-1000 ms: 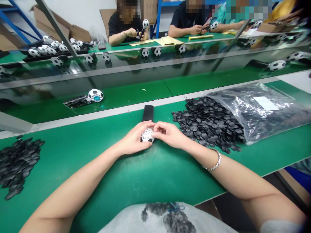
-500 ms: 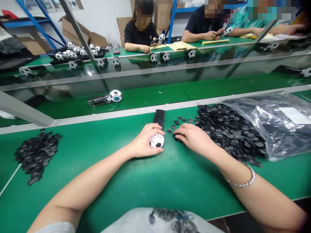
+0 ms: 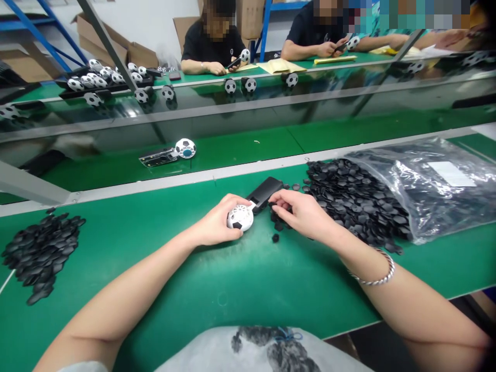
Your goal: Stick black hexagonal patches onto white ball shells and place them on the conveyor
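Note:
A white football-shaped head [image 3: 240,218] with black patches, joined to a flat black handle [image 3: 266,192], lies on the green table [image 3: 201,289]. My left hand [image 3: 219,222] is closed round the ball, thumb at its near side. The handle points away to the right. Just right of it, my right hand [image 3: 302,212] hovers low over a few loose black pieces, thumb and forefinger bent towards each other; a small dark piece seems to be at the fingertips. One loose black piece [image 3: 275,238] lies below that hand.
A large pile of black pieces [image 3: 356,199] spills from a clear plastic bag [image 3: 445,191] at right. Another pile [image 3: 44,253] lies at left. Beyond the rail, an opened ball-headed device [image 3: 186,149] rests on the green belt. People sit across, near more ball-headed devices.
The handle has swung from pointing straight away to pointing right, with the ball still in my left hand. My right hand has lifted slightly from the loose pieces. The view has shifted a little.

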Tool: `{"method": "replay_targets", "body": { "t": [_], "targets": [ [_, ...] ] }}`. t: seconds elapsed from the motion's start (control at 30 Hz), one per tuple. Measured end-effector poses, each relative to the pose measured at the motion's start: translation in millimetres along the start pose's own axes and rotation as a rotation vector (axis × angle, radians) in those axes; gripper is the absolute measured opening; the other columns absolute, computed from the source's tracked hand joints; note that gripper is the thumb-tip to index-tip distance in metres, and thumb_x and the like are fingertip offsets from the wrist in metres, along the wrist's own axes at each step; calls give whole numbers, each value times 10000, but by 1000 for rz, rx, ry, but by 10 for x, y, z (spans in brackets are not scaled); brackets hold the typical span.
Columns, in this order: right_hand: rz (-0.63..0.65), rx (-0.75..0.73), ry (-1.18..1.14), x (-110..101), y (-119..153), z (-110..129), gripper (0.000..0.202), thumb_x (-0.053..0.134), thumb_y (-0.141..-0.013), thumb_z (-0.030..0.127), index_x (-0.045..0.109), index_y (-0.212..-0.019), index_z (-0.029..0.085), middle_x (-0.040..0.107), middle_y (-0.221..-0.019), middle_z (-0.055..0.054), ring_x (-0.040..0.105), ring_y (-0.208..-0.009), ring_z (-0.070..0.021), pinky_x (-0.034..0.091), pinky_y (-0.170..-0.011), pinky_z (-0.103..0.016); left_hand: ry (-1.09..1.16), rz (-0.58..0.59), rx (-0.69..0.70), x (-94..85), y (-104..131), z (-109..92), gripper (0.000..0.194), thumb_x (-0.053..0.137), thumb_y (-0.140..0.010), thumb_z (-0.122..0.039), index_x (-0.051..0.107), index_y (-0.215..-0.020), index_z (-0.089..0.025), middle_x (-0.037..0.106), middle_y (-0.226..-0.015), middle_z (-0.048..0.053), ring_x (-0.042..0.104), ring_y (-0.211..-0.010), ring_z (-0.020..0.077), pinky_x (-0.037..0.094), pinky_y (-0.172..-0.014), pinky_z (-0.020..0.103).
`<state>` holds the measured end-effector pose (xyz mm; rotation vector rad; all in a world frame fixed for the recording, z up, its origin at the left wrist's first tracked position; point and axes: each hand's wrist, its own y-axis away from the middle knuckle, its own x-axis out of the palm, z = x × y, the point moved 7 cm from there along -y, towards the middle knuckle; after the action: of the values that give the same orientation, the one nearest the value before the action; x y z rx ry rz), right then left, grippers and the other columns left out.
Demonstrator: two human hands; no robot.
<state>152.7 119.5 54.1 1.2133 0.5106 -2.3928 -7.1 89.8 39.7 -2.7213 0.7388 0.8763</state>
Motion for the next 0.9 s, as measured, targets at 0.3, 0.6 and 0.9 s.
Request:
{"method": "replay_targets", "body": {
  "t": [0.3, 0.6, 0.9],
  "targets": [
    [-5, 0, -233, 46, 25, 25, 175, 545, -797, 162, 619, -956, 159, 620, -776, -23, 568, -641, -120, 456, -582, -226, 46, -47, -21, 19, -17, 38, 537, 674, -615, -169, 482, -1115, -209, 458, -1135, 56, 469, -1082, 222, 362, -968, 386],
    [-26, -261, -288, 137, 81, 281, 127, 553, -840, 164, 655, -911, 190, 644, -804, -20, 582, -732, -122, 456, -679, -233, 52, 70, 73, 28, -20, 12, 532, 672, -625, -162, 489, -1123, -209, 470, -1155, 47, 484, -1077, 208, 358, -966, 345],
    [-12, -440, -238, 222, 145, 419, 101, 557, -844, 164, 655, -860, 179, 661, -834, -40, 580, -792, -147, 459, -709, -259, -27, 1, 9, 39, -8, -42, 529, 703, -628, -256, 492, -1112, -217, 477, -1134, 56, 456, -1104, 236, 353, -976, 390]
  ]
}}
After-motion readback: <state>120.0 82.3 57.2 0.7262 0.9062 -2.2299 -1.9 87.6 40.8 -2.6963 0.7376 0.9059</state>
